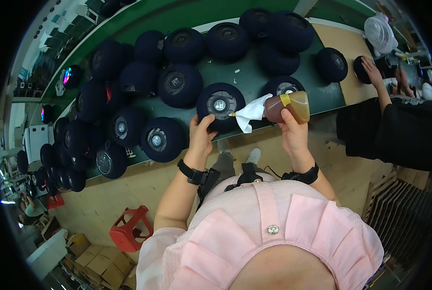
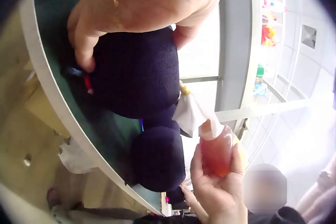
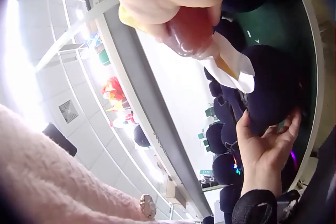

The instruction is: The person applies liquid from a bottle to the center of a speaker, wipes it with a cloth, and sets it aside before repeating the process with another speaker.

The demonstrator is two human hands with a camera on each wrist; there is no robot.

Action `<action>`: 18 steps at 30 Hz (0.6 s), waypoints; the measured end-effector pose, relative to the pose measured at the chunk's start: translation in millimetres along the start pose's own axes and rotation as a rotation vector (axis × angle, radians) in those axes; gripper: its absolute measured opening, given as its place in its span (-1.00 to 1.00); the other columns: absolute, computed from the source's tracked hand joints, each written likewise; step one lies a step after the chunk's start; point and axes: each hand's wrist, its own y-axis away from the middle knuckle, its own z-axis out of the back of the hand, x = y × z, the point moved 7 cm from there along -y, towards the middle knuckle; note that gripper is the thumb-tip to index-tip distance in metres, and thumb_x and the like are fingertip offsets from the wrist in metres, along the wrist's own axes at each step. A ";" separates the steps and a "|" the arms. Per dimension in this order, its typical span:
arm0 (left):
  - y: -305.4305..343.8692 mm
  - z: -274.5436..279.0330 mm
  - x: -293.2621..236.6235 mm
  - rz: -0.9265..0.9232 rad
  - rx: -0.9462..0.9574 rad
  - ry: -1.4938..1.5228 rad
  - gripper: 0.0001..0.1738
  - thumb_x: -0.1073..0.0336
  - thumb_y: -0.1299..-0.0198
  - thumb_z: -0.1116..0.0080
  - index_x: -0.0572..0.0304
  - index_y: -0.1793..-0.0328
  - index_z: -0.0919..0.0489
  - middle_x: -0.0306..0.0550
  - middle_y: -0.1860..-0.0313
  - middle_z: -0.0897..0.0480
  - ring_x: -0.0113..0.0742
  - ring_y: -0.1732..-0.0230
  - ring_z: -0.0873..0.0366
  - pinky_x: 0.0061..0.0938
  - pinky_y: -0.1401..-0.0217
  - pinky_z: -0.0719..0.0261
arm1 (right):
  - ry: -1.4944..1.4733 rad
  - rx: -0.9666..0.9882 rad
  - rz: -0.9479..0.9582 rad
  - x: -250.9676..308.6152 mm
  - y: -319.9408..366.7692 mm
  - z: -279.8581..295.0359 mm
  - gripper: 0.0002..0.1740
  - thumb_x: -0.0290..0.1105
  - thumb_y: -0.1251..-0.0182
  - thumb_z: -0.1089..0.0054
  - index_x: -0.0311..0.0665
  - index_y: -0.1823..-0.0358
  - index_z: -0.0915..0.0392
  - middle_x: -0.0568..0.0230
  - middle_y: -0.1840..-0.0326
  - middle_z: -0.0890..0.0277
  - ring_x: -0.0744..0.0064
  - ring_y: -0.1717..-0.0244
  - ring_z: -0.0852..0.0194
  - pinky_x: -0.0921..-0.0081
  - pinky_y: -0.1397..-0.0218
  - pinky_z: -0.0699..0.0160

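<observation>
A dark blue round fabric-covered unit (image 1: 220, 124) stands at the table's front edge, its grey ribbed disc facing up. The left hand (image 1: 201, 137) grips its near left side, thumb by the disc; the left wrist view shows that hand (image 2: 139, 3) spread around the dark fabric (image 2: 137, 77). In the right hand (image 1: 294, 137) is a squeeze bottle (image 1: 299, 107) of amber-brown liquid with a yellow band, held tilted toward the unit. White cloth (image 1: 251, 112) wraps the bottle's neck, and the yellow tip meets or hovers over the disc's edge; contact cannot be told.
Several similar round units (image 1: 180, 85) crowd the green table (image 1: 317, 92) to the left and behind. Another person's hand (image 1: 372, 71) touches a unit at the right, near a white fan (image 1: 380, 34). A red stool (image 1: 130, 228) stands on the floor at left.
</observation>
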 end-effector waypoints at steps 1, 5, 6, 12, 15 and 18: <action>-0.5 0.7 0.7 -0.001 0.023 0.020 -0.44 0.24 -0.06 -0.17 0.22 -0.17 -0.26 -0.05 -0.04 -0.41 -0.21 -0.04 -0.40 -0.11 -0.03 -0.41 | -0.003 0.002 0.003 0.8 0.3 1.6 -0.55 -0.49 -0.14 -0.26 -0.26 -0.08 -0.38 0.29 -0.02 -0.44 0.42 -0.05 -0.41 0.46 -0.09 -0.43; 13.7 -0.6 -5.5 -0.013 0.060 0.081 -0.54 0.27 -0.06 -0.14 0.21 -0.09 -0.33 -0.04 -0.01 -0.40 -0.19 -0.04 -0.39 -0.05 -0.06 -0.41 | -0.043 0.013 -0.077 -5.3 -0.8 12.4 -0.55 -0.40 -0.21 -0.20 -0.24 -0.13 -0.34 0.23 -0.08 -0.40 0.34 -0.09 -0.40 0.34 -0.14 -0.44; 18.6 -0.9 -7.3 -0.019 0.057 0.076 -0.54 0.27 -0.06 -0.14 0.21 -0.09 -0.33 -0.04 -0.01 -0.40 -0.19 -0.04 -0.39 -0.05 -0.06 -0.41 | -0.044 0.018 -0.092 -5.3 -0.5 14.8 -0.55 -0.34 -0.25 -0.15 -0.25 -0.15 -0.31 0.20 -0.12 -0.38 0.30 -0.12 -0.38 0.28 -0.17 -0.43; 44.6 -16.3 -24.4 -0.110 0.027 -0.010 -0.56 0.28 -0.09 -0.11 0.19 -0.10 -0.34 -0.05 0.00 -0.40 -0.18 -0.03 -0.39 -0.04 -0.07 -0.41 | -0.168 0.037 -0.192 -0.3 0.4 28.9 -0.54 -0.21 -0.30 -0.10 -0.23 -0.16 -0.31 0.21 -0.13 -0.37 0.28 -0.13 -0.37 0.29 -0.20 -0.40; 51.2 -32.1 -27.5 -0.100 0.093 -0.030 -0.56 0.27 -0.11 -0.09 0.19 -0.11 -0.32 -0.05 0.00 -0.41 -0.19 -0.01 -0.40 -0.06 -0.06 -0.43 | -0.463 -0.004 -0.379 1.4 7.9 31.4 -0.49 -0.21 -0.26 -0.16 -0.24 -0.16 -0.27 0.16 -0.14 -0.31 0.24 -0.15 -0.33 0.27 -0.23 -0.39; 68.3 -66.0 -32.8 -0.087 0.204 -0.065 -0.34 0.26 -0.03 -0.17 0.27 -0.24 -0.17 0.03 0.00 -0.39 -0.27 0.12 -0.45 -0.27 0.06 -0.48 | -0.713 -0.008 -0.505 8.0 15.8 29.8 -0.45 -0.15 -0.25 -0.16 -0.24 -0.18 -0.25 0.14 -0.16 -0.27 0.21 -0.18 -0.29 0.27 -0.26 -0.38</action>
